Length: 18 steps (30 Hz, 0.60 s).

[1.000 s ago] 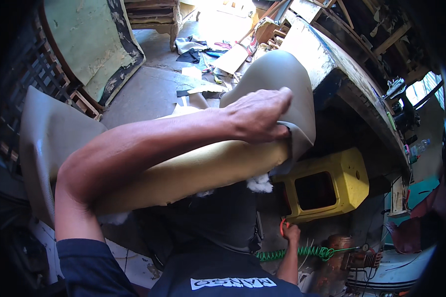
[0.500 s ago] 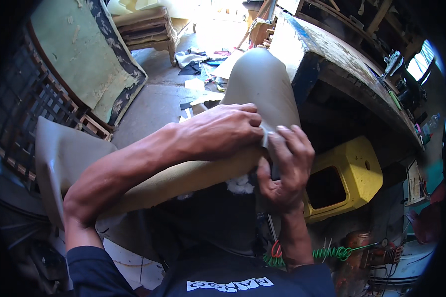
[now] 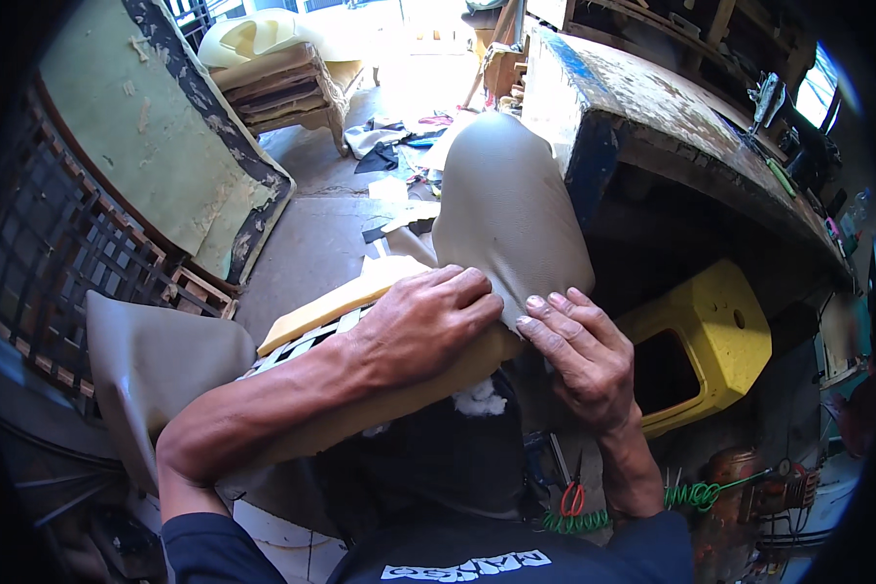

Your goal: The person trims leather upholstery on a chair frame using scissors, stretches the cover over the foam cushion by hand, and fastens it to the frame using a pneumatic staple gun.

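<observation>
A grey-brown textured cover (image 3: 504, 185) stretches over one end of a padded piece with yellow foam (image 3: 336, 292) and webbing straps; white stuffing (image 3: 479, 399) shows below. My left hand (image 3: 419, 321) has its fingers curled on the cover's edge. Beside it my right hand (image 3: 584, 360) presses bent fingers onto the same edge, thumb hidden. Another loose flap of grey material (image 3: 161, 360) lies to the left. Orange-handled scissors (image 3: 571, 494) are low at the right, near a green coiled hose (image 3: 701, 494).
A wooden workbench (image 3: 672, 107) runs along the right, with a yellow shell (image 3: 711, 331) beneath it. A worn pale panel (image 3: 136, 146) leans at the left beside dark webbing frames (image 3: 78, 263). An upholstered piece (image 3: 277, 83) stands behind; scraps (image 3: 384, 141) litter the floor.
My right hand has come up from the orange scissors to the cover's edge beside my left hand. My left hand has shifted left and down with that edge.
</observation>
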Each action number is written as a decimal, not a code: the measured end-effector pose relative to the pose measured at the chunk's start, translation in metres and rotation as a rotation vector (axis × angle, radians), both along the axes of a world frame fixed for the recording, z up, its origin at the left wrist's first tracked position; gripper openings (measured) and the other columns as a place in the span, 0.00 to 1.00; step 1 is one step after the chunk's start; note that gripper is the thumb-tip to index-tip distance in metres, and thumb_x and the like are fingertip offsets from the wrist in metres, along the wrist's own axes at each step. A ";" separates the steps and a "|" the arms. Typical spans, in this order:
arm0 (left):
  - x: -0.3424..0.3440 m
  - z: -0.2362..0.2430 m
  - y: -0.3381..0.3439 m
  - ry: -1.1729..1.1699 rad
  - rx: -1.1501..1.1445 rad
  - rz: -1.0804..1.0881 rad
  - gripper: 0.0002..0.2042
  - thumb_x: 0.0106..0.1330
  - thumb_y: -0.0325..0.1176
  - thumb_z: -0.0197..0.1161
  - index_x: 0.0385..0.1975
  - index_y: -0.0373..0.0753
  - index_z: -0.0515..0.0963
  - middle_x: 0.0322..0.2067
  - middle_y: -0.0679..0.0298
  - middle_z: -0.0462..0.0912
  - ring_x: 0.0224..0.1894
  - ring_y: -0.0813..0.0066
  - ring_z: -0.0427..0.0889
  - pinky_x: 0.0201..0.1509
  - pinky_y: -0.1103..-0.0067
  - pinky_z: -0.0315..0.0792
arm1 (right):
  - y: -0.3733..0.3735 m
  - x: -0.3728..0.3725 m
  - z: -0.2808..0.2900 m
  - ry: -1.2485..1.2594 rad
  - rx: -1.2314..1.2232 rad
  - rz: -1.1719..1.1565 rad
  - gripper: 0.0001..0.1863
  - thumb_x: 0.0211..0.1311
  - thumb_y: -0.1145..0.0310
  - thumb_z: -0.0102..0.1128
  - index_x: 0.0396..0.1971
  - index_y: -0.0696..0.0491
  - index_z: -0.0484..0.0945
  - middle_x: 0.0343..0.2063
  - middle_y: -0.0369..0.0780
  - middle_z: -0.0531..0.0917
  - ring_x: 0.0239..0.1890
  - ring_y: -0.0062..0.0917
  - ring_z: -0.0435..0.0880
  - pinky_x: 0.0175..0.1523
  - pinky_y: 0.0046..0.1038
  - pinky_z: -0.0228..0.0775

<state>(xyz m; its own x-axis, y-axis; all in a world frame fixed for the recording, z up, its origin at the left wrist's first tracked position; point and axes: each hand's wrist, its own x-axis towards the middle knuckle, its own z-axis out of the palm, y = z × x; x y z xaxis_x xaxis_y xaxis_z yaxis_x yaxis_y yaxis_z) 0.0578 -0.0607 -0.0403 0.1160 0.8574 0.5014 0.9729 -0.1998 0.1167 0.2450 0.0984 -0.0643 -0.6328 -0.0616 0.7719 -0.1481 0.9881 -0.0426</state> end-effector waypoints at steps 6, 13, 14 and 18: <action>-0.009 0.007 -0.002 0.040 -0.130 -0.093 0.09 0.64 0.30 0.60 0.40 0.34 0.74 0.39 0.56 0.76 0.46 0.59 0.81 0.52 0.66 0.77 | 0.006 0.008 0.000 -0.109 0.041 0.052 0.15 0.57 0.72 0.66 0.45 0.53 0.89 0.47 0.43 0.90 0.51 0.34 0.89 0.64 0.40 0.79; -0.012 0.018 -0.004 -0.085 -0.169 -0.098 0.15 0.61 0.23 0.65 0.49 0.36 0.76 0.44 0.55 0.79 0.48 0.53 0.82 0.53 0.64 0.78 | 0.001 0.006 0.002 -0.060 -0.024 0.033 0.14 0.56 0.73 0.67 0.43 0.52 0.90 0.47 0.41 0.91 0.50 0.33 0.89 0.63 0.42 0.81; -0.010 0.016 -0.004 -0.167 -0.137 -0.094 0.16 0.61 0.21 0.64 0.50 0.36 0.76 0.47 0.54 0.79 0.50 0.52 0.82 0.54 0.63 0.78 | 0.001 0.006 0.001 -0.063 -0.013 0.030 0.14 0.56 0.73 0.67 0.44 0.52 0.90 0.47 0.41 0.91 0.51 0.33 0.89 0.63 0.42 0.81; -0.017 0.016 -0.002 -0.187 -0.198 -0.100 0.13 0.61 0.18 0.62 0.45 0.36 0.79 0.44 0.54 0.81 0.47 0.52 0.83 0.51 0.65 0.80 | 0.001 0.003 -0.008 -0.015 -0.022 0.002 0.14 0.57 0.73 0.66 0.44 0.52 0.90 0.47 0.41 0.90 0.52 0.32 0.89 0.64 0.41 0.81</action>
